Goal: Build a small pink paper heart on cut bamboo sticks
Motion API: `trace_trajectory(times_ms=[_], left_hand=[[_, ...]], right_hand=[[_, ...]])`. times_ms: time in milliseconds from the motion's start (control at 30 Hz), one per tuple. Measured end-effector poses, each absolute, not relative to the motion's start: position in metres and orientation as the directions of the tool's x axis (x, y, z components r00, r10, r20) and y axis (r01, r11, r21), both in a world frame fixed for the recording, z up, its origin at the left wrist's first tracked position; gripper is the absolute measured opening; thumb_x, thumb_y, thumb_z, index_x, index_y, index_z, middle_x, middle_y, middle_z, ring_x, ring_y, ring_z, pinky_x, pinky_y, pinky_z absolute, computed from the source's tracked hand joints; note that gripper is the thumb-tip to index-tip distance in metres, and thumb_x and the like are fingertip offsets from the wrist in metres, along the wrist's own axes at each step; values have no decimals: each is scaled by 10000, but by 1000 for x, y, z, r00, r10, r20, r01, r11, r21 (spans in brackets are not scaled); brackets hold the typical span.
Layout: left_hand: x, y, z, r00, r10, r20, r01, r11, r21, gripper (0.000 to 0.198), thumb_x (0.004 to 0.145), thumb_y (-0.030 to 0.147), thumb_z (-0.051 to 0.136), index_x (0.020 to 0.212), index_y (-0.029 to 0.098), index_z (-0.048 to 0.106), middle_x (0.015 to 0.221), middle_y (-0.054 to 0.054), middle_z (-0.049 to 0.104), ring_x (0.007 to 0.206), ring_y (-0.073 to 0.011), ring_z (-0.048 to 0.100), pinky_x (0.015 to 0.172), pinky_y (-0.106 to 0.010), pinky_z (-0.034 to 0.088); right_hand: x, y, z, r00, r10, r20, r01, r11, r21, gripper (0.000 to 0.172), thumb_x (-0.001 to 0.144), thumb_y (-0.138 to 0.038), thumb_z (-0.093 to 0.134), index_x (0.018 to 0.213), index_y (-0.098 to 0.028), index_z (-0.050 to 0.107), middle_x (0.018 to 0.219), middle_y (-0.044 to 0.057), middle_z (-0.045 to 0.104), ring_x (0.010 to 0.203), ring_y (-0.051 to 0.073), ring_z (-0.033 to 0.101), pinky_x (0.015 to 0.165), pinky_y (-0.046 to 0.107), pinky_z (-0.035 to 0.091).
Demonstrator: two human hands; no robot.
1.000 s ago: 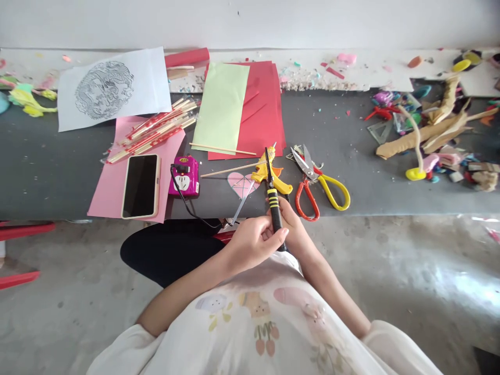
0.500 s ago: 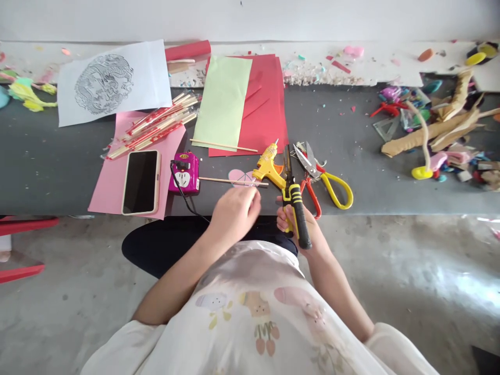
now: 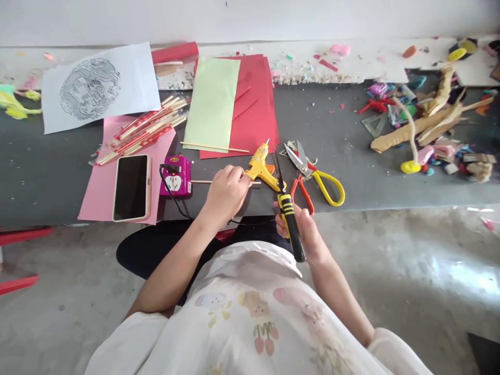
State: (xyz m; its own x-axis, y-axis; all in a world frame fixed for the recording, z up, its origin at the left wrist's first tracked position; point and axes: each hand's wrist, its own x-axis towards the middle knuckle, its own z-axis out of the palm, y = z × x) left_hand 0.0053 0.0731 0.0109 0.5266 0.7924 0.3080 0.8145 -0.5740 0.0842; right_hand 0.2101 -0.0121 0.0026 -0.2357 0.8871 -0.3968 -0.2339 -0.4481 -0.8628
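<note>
My left hand is palm down on the table's near edge, its fingers curled together over a thin wooden stick. The stick shows on both sides of the hand; what the fingertips grip is hidden. Just beyond them lies a yellow glue gun, nozzle pointing away. My right hand is wrapped round the yellow-and-black handles of a pair of pliers, its dark narrow jaws pointing forward over the table. To the right of the pliers rest scissors with yellow and red handles.
A purple power socket with a black cable and a phone on pink paper are on the left. Behind lie packaged chopsticks, a dragon print, green paper and red paper. Craft scraps pile up at right.
My left hand has moved forward onto the stick, covering the pink round piece seen before. My right hand still holds the pliers, now slightly lower. The view has shifted a little.
</note>
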Motion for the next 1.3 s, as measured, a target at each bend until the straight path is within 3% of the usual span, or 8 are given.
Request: trace_trajectory(times_ms=[100,267,567,1300], left_hand=[[1,75,16,503,689,521,782,-619,64,161,959,227,521,867,159,634,846,-60,685,807,-189,616,753,-313,458],[-2,76,40,402,577,712,768,-635,81,41,921,180,584,936,187,621,849,-23,701,751,-140,640,667,-258,458],[3,63,75,362,614,702,764,-626,154,77,899,157,620,962,189,650,860,-15,702,772,-125,656,683,-237,498],[3,52,86,444,606,660,782,-621,44,138,878,82,578,902,175,677,837,-19,684,725,-129,627,653,-259,478]], right_hand=[[213,-17,4,-316,885,-342,-414,-453,-790,661,758,-737,581,1153,-208,536,781,-9,423,579,115,344,535,284,278],[215,-22,14,-410,863,-295,-371,-453,-811,588,754,-550,690,1214,-232,507,843,4,422,668,135,380,605,297,306],[212,-23,21,-503,844,-186,-334,-388,-859,602,783,-503,676,1292,-251,476,901,19,418,761,162,365,660,310,306],[210,-17,25,-550,809,-206,-343,-444,-828,554,809,-473,645,1283,-232,490,882,18,447,760,162,401,687,310,341]])
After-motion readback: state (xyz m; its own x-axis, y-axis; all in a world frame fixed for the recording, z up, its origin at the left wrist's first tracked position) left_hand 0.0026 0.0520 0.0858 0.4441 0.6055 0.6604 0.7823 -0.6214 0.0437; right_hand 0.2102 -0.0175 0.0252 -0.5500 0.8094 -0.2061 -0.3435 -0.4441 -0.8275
